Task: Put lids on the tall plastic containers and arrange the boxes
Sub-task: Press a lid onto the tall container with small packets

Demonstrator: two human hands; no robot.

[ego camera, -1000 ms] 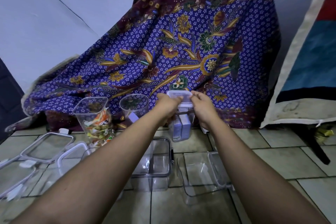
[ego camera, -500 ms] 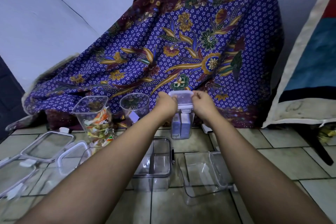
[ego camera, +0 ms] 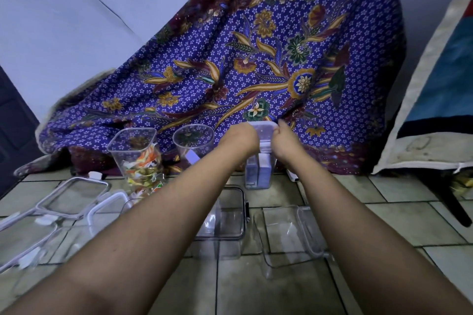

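Batik cloth (ego camera: 256, 64): purple, gold flowers, draped across the whole upper middle of the frame, hem down on the floor tiles (ego camera: 409, 222).
Left hand (ego camera: 242, 139): just above centre, fingers curled onto the left edge of the lid, gripping it.
Right hand (ego camera: 286, 142): right beside it, fingers pinching the lid's right edge.
Open boxes (ego camera: 289, 233): clear, lying low centre between the forearms, no lids on.
Loose lids (ego camera: 71, 197): white-rimmed, overlapping at lower left.
Wrapper container (ego camera: 137, 156): tall, clear, uncovered, colourful packets inside, left of centre.
Round container (ego camera: 193, 142): open, just right of that one.
Tall container (ego camera: 257, 172): upright at centre, purple-white packs inside.
Lid (ego camera: 263, 130): white-rimmed, sitting on that tall container, both hands on it.
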